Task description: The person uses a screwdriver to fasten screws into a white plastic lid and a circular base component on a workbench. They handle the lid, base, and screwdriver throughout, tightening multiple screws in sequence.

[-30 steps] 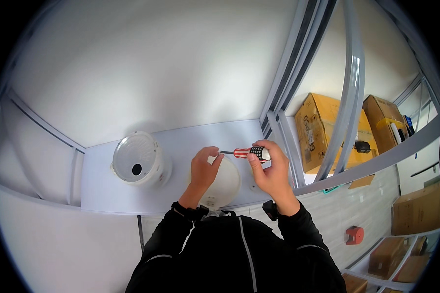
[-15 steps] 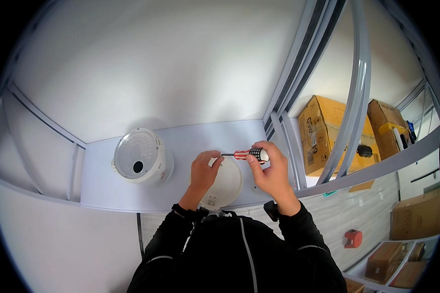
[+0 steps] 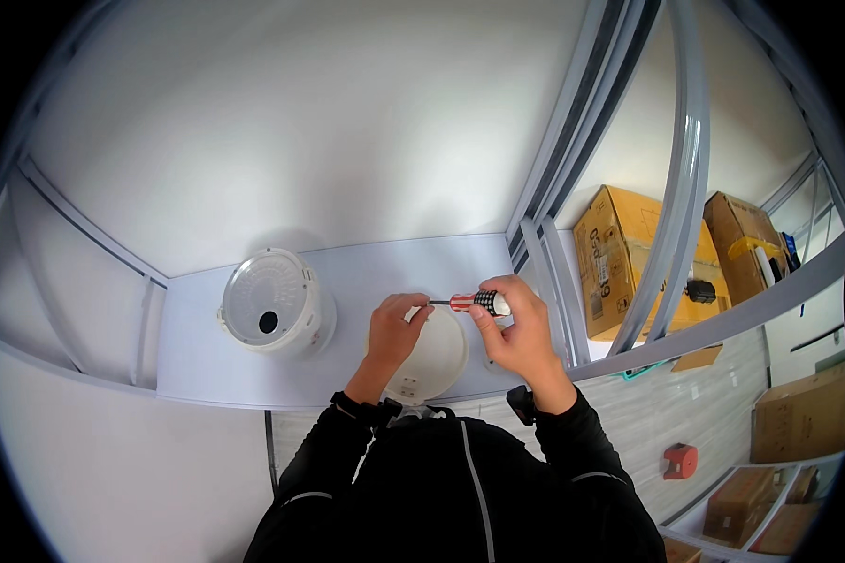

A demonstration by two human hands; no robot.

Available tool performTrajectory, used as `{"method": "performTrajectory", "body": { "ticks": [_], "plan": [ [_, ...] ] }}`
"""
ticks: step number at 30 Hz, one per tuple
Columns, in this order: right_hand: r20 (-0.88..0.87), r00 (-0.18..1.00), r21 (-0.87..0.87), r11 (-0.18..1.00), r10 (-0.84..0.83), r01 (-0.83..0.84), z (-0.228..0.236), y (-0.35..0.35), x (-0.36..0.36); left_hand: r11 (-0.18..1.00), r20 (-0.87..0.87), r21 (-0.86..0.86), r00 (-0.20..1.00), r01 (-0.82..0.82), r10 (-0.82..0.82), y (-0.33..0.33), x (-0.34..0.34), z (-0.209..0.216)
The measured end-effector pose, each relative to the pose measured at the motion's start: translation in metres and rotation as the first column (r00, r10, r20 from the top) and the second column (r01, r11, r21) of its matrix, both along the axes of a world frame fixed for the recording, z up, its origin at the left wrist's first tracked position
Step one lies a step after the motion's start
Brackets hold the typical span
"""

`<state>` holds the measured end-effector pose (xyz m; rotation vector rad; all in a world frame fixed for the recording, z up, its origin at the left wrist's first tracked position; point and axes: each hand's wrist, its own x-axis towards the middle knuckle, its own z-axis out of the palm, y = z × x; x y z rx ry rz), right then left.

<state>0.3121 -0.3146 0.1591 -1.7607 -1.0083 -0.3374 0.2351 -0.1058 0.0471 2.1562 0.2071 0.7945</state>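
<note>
In my right hand (image 3: 516, 324) is a screwdriver (image 3: 464, 302) with a red-and-white striped, black-spotted handle. Its dark shaft lies level and points left. My left hand (image 3: 393, 328) pinches thumb and fingertips together right at the screwdriver's tip; whatever sits between them is too small to make out. Below both hands, a round white lid-like part (image 3: 434, 361) rests on the pale table (image 3: 347, 380), partly covered by my left hand. To the left stands a white round appliance housing (image 3: 300, 319), its ridged underside facing up, with a black oval spot on it.
A grey metal frame (image 3: 690, 169) rises on the right. Behind it are a large yellow cardboard box (image 3: 620, 267) and a brown box (image 3: 737, 239). On the floor at the right stands a red stool (image 3: 681, 461), near more cartons (image 3: 803, 413).
My right hand has shifted slightly on the screwdriver's handle, which has turned a little. My left hand stays pinched at the tip. The whole view has moved very slightly.
</note>
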Motion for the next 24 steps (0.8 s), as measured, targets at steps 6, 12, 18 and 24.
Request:
{"method": "performTrajectory", "body": {
  "ticks": [6, 12, 18, 24],
  "plan": [
    [-0.011, 1.000, 0.000, 1.000, 0.007, -0.007, -0.0008, -0.0006, -0.0026, 0.999, -0.008, 0.027, 1.000, 0.018, -0.018, 0.0044, -0.0013, -0.0046],
    [-0.053, 0.998, -0.001, 1.000, -0.016, 0.016, 0.0000, -0.0015, -0.0064, 1.000, -0.012, 0.024, 1.000, 0.018, -0.018, 0.0013, -0.0013, -0.0033],
    [-0.045, 0.997, 0.019, 0.998, -0.060, 0.061, -0.0010, -0.0007, -0.0078, 0.999, -0.006, 0.027, 1.000, 0.018, -0.018, 0.0043, -0.0026, -0.0083],
    [-0.043, 0.998, -0.005, 0.999, -0.039, 0.038, -0.0007, 0.0001, -0.0080, 0.999, -0.004, 0.043, 1.000, 0.022, -0.022, 0.0053, -0.0048, -0.0092]
  ]
}}
